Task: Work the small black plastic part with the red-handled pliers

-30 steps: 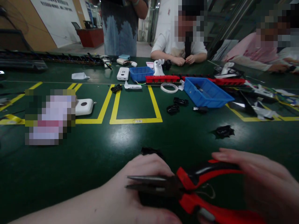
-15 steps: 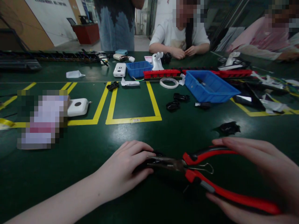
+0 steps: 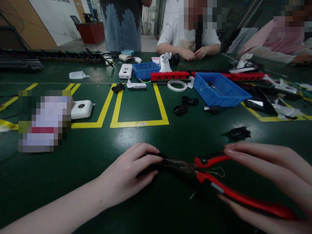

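Observation:
My right hand (image 3: 273,182) grips red-handled needle-nose pliers (image 3: 219,182), fingers over the upper handle and thumb side under the lower one. The pliers' jaws point left and reach a small black part (image 3: 152,164) lying on the green table (image 3: 73,169). My left hand (image 3: 129,175) is curled over that black part and presses it to the table, with the fingers closed on it. Most of the part is hidden under my fingers.
A blue bin (image 3: 220,89) stands at the right, a smaller blue bin (image 3: 146,70) farther back. Black parts (image 3: 181,109), a tape roll (image 3: 177,85), white devices (image 3: 81,109) and red trays (image 3: 169,75) lie around. Other people sit and stand across the table. Yellow tape (image 3: 138,123) marks rectangles.
The pliers have come down and left until their jaws reach the black part. My left hand has settled onto that part; my right hand's grip has slid toward the handle ends.

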A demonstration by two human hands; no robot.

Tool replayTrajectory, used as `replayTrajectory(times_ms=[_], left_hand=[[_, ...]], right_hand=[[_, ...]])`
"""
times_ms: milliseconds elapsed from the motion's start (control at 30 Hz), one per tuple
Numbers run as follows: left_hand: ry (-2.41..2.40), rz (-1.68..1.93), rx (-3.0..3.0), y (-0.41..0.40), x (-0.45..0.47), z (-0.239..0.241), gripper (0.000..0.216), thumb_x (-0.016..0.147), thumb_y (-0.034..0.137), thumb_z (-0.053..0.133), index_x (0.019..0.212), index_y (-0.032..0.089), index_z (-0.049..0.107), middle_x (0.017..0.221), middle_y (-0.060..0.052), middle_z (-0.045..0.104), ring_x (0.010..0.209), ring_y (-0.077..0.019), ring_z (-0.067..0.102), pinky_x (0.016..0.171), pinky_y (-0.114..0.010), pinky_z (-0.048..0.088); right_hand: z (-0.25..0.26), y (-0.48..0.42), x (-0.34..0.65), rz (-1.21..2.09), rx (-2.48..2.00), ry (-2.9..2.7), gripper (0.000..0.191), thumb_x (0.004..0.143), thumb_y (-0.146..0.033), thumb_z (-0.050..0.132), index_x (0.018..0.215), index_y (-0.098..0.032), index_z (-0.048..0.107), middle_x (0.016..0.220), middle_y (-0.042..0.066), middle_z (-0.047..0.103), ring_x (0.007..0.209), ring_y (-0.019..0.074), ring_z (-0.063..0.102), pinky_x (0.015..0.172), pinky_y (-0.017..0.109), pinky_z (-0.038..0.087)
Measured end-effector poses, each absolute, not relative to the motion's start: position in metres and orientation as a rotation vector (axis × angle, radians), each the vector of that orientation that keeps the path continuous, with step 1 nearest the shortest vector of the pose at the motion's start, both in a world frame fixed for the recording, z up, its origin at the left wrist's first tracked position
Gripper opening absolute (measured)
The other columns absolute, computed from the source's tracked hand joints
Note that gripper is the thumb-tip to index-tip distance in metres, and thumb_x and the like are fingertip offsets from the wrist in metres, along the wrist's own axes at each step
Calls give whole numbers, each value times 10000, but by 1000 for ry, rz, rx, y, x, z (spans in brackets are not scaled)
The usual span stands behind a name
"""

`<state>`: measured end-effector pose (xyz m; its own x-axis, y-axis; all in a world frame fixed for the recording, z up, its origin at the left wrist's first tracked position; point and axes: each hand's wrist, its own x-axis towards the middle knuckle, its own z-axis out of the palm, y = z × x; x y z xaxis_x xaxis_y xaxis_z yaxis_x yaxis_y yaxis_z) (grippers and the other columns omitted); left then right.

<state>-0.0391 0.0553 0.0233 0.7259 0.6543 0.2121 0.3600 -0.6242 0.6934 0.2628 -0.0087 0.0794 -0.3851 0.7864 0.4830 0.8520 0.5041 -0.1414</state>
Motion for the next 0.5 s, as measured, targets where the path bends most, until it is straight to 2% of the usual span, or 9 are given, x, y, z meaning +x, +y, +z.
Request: replayTrajectory(times_ms=[67, 133, 500], left_hand=[[754, 595, 2292, 55, -39, 24, 332, 928, 126, 544, 1245, 222, 565, 1266, -93, 578, 1147, -224, 569, 947, -407, 553], [754, 590, 2297, 55, -40, 24, 336, 930, 116, 539, 1250, 219, 559, 1273, -93, 577, 1161, -218, 562, 969, -400, 543], [709, 649, 2285, 56, -41, 17, 318, 935, 93, 508, 1222, 217, 569, 1283, -96, 576, 1183, -219, 560, 979, -403, 536]], right_hand=[[76, -10, 266, -191, -1309, -2384, 707, 778, -372, 669, 1451, -379, 452, 1293, 41, 605, 1032, 324, 664, 776, 462, 623], [75, -10, 268, -203, -1281, -2421, 736, 784, -363, 667, 1476, -355, 418, 1315, 60, 585, 1047, 319, 653, 781, 466, 622], [75, -11, 261, -144, -1288, -2370, 630, 822, -362, 650, 1431, -358, 486, 1291, 35, 616, 1053, 291, 663, 833, 411, 614]])
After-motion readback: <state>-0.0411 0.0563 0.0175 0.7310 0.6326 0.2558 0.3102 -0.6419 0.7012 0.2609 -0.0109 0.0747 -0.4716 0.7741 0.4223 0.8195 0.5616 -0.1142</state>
